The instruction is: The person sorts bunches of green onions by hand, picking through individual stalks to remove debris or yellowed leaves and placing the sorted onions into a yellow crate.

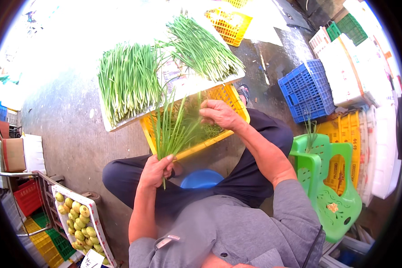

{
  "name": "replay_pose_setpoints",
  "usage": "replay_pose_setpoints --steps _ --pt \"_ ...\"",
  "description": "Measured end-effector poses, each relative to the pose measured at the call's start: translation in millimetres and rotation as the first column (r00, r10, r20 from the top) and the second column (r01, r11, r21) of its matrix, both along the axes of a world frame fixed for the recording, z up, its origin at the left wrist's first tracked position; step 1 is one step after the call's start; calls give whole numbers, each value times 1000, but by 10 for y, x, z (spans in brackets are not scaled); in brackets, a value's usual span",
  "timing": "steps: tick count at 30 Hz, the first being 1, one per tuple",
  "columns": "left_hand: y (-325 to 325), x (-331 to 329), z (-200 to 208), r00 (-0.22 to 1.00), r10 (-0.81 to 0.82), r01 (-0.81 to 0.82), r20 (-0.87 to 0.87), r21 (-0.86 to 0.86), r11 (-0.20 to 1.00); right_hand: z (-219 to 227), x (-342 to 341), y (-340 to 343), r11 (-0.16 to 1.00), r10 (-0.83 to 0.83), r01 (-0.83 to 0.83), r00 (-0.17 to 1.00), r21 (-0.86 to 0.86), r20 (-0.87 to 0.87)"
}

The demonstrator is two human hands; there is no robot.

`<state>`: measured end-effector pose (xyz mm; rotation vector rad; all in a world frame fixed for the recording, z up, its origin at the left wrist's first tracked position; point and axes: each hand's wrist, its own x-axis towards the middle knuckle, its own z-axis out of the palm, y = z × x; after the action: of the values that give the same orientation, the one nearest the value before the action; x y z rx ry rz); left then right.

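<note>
My left hand (157,172) is closed round the lower ends of a bunch of green chives (170,131), whose long leaves fan upward over the crate. My right hand (222,115) is held above the crate's right side, thumb and fingers pinched together; what they hold, if anything, I cannot make out. Below both hands stands a yellow plastic crate (196,152) with loose green trimmings (210,130) inside. Across its far edge lies a white foam tray (176,94), bearing a left pile of chives (128,82) and a right pile of chives (204,47).
A blue stool (202,178) is between my legs. To my right are a green plastic chair (339,203), a blue crate (307,90) and white foam boxes (346,69). At lower left sits a tray of round green-yellow fruit (79,221). Another yellow crate (229,24) stands beyond.
</note>
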<state>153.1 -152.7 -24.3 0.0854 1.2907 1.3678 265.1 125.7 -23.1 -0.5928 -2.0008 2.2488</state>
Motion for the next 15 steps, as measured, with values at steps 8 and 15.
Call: replay_pose_setpoints --steps 8,15 --pt "-106 -37 32 997 73 -74 27 26 997 -60 108 148 883 -421 394 905 -255 -62" --pt "-90 -56 86 993 87 -94 74 89 992 -395 433 -72 331 1 -252 964 909 267"
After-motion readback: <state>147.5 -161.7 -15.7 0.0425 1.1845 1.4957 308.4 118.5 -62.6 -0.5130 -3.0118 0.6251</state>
